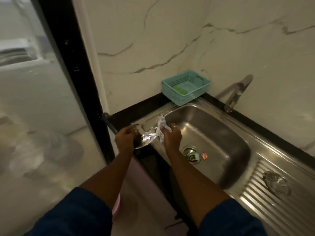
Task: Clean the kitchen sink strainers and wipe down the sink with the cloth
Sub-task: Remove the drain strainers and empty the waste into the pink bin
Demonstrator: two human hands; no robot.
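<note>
A stainless steel sink point(226, 133) fills the right of the view. Its drain strainer point(192, 155) sits in the basin floor with bits of rubbish in it, and a small red and white scrap point(204, 155) lies beside it. My left hand point(125, 138) and my right hand point(171, 137) are over the sink's left rim, both gripping crumpled silvery and white wrappers point(153, 133). A second strainer point(277, 183) lies on the ribbed drainboard at the right.
A teal plastic basket point(186, 87) with a green sponge stands on the black counter in the corner. A metal tap point(237, 92) juts from the marble wall. A glass door with a black frame point(71, 65) is at the left.
</note>
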